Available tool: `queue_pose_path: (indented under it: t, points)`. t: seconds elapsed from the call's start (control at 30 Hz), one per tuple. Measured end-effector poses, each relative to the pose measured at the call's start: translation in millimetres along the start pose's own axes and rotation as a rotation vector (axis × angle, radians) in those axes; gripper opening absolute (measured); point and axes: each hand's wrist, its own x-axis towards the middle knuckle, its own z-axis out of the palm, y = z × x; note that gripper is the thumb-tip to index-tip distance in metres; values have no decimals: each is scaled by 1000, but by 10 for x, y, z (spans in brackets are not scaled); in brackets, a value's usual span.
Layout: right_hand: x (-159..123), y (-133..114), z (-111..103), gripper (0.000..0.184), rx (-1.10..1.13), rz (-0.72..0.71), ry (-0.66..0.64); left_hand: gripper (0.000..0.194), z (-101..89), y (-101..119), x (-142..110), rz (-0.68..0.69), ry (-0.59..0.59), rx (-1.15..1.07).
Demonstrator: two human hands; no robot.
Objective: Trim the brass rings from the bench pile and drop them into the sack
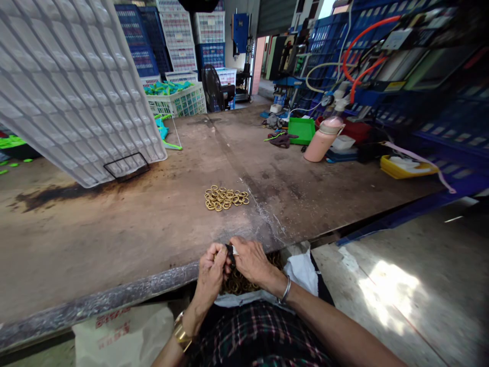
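Note:
My left hand (209, 270) and my right hand (252, 261) meet at the table's front edge, fingers closed in a pinch. Between them is a small black piece (230, 254), partly hidden by the fingers; its kind is unclear. Something small and white (235, 250) shows by the right fingertips. Right below the hands, an opened white bag (303, 272) full of brass-coloured rings (240, 285) sits against my lap. On the tabletop just beyond the hands lies a loose pile of similar brass-coloured rings (225, 198).
A ribbed translucent plastic tray (84, 92) leans over the brown table (153, 224) at left. Toward the back right are a pink bottle (324, 140) with orange hoses, a green tray (301, 131) and a yellow tray (405, 168). Stacked crates (175, 41) stand behind.

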Motion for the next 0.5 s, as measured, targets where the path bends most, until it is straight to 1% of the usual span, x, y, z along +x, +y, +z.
queue_pose_path:
  t: [0.1, 0.23, 0.4, 0.47, 0.5]
  points:
    - [4, -3, 3, 23, -16, 10, -26, 31, -2, -8, -3, 10, 0, 37]
    - [26, 17, 3, 21, -20, -21, -62, 30, -23, -22, -9, 43, -7, 73]
    - [54, 49, -34, 21, 28, -136, -160, 28, -76, -44, 0, 175, 1, 184]
    - [62, 50, -57, 21, -3, -129, -184, 29, -87, -30, -8, 202, 0, 206]
    - [70, 52, -67, 21, -31, -116, -181, 29, -87, -13, -21, 195, -1, 196]
